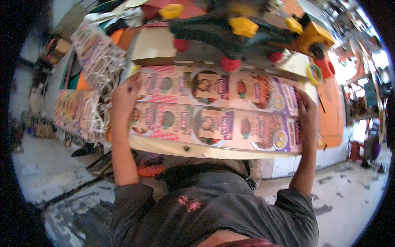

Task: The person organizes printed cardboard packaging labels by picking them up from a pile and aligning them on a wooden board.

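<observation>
- Printed sheet (216, 113): flat on the near side of the cream desk (222, 153), long side running left to right. Two matching rows of food pictures in peach, pink check and purple; cannot tell if one piece or two laid edge to edge, nor how many layers underneath.
- Looks like thin card or coated paper. Judged light, fairly stiff while flat, likely to bow mid-length if lifted by the ends alone.
- Faint sheen; probably slippery against a like surface. Not brittle, but likely to crease at the corners and scuff on the print.
- Best taken near both short ends, fingers beneath and thumbs on top, with a light, even pull.
- Left hand (126, 96) at the left end, right hand (306, 109) at the right end, over the border. Blurred; cannot tell if pinching or merely pressing, on either side.
- Just beyond the far edge: dark green frame (205, 31) with yellow knobs (243, 27) and red knobs (230, 64).
- Farther left: white string (101, 103) tangled over more printed pieces (76, 103).
- Farther right: yellow ring (309, 72), orange panel (331, 119).
</observation>
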Motion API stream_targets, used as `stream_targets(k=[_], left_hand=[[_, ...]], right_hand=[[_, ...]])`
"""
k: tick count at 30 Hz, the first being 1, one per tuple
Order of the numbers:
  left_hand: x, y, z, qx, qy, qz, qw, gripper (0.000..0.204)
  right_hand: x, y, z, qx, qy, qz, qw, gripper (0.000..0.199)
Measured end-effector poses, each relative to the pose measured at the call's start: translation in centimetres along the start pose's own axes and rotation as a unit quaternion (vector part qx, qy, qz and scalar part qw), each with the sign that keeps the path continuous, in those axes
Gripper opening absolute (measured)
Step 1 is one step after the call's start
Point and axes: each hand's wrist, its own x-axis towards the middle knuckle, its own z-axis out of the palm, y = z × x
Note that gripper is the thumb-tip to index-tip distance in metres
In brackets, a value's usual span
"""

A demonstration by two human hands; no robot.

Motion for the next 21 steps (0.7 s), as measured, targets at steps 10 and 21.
stream_targets(k=[10,21], left_hand=[[-0.8,0.1,-0.3,-0.059,0.017,-0.029,0.998,0.034],[0.4,-1.5,1.2,-0.095,0.005,0.002,0.995,0.035]], right_hand=[[0.3,-1.4,-0.4,-0.081,-0.029,0.029,0.996,0.035],[-0.6,-0.5,-0.4,0.050,-0.008,-0.009,0.999,0.035]])
